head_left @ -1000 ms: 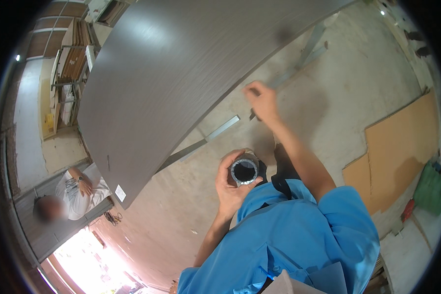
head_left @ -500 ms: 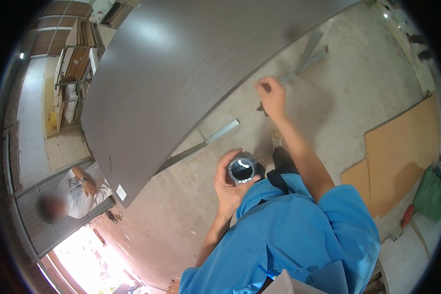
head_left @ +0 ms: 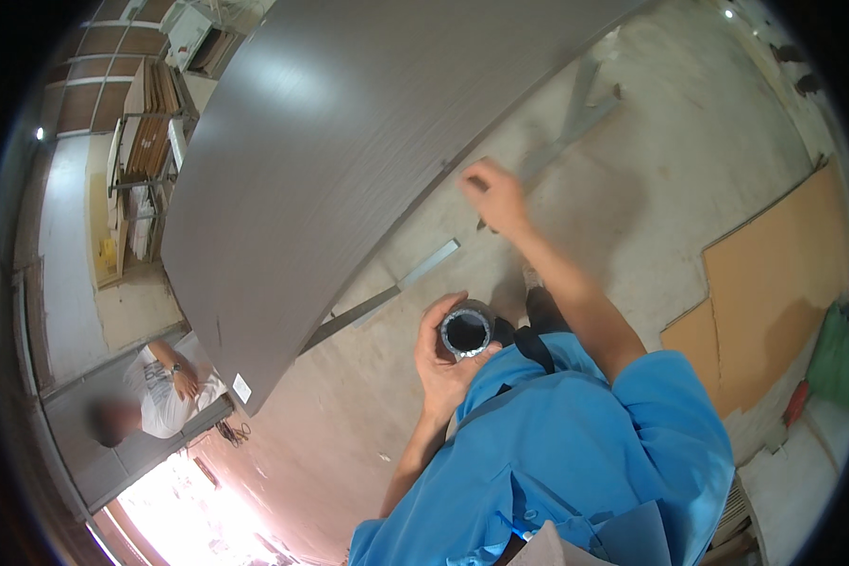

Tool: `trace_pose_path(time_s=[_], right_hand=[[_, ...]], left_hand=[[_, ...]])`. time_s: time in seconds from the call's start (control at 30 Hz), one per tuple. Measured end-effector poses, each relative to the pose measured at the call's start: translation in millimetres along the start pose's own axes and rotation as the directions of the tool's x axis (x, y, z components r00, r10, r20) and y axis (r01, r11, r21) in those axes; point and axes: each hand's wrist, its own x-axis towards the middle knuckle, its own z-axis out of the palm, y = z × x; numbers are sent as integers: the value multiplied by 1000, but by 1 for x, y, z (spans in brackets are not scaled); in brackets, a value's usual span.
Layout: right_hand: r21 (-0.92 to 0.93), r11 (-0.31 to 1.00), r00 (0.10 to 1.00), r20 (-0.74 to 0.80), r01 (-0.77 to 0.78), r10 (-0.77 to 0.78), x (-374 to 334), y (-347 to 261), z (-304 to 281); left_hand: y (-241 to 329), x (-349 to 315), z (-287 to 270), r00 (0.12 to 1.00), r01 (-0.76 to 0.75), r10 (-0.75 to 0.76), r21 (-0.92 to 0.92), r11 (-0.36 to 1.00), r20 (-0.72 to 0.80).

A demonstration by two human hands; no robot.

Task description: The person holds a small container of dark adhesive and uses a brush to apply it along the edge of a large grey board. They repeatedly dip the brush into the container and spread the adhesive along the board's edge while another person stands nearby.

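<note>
My left hand [head_left: 441, 366] is wrapped round a small cup [head_left: 487, 312] with a rough, pale rim and a dark inside, held in front of my waist. My right hand [head_left: 496, 196] is just off the near edge of a large dark brown panel [head_left: 321, 141]. Its fingers are curled together and slightly blurred. A small dark bit [head_left: 482, 225] shows below that hand; whether the fingers hold it I cannot tell. The panel's top has a sheen and a faint wood grain, and a white label [head_left: 242, 388] sits at its near left corner.
Metal support legs [head_left: 429, 264] show beneath the panel. Brown board sheets [head_left: 774, 292] lie on the floor at right, near a green sack [head_left: 835, 363]. At left, a person in a white shirt [head_left: 165, 391] is beyond the panel's corner. Stacked boards [head_left: 151, 118] stand at the far left.
My right hand has moved left and slightly nearer, closer to the panel's edge. The cup stays in my left hand, almost unmoved. The person at left has shifted slightly right in the view.
</note>
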Motion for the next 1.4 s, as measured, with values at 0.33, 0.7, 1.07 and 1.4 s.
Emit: trace_pose_path(time_s=[0.33,0.7,1.07,1.4], right_hand=[[5,1000,988,-155,-10,11,21,14,-29],[-30,999,982,-186,-20,14,40,23,-55],[-96,995,946,-324,-17,-15,61,29,-78],[-125,990,939,-344,-60,14,83,28,-101]], left_hand=[[3,7,9,999,-39,39,4,999,-9],[7,18,20,999,-34,34,-2,999,12],[7,18,26,999,-22,23,-37,999,24],[11,27,28,998,-10,11,-19,1000,55]])
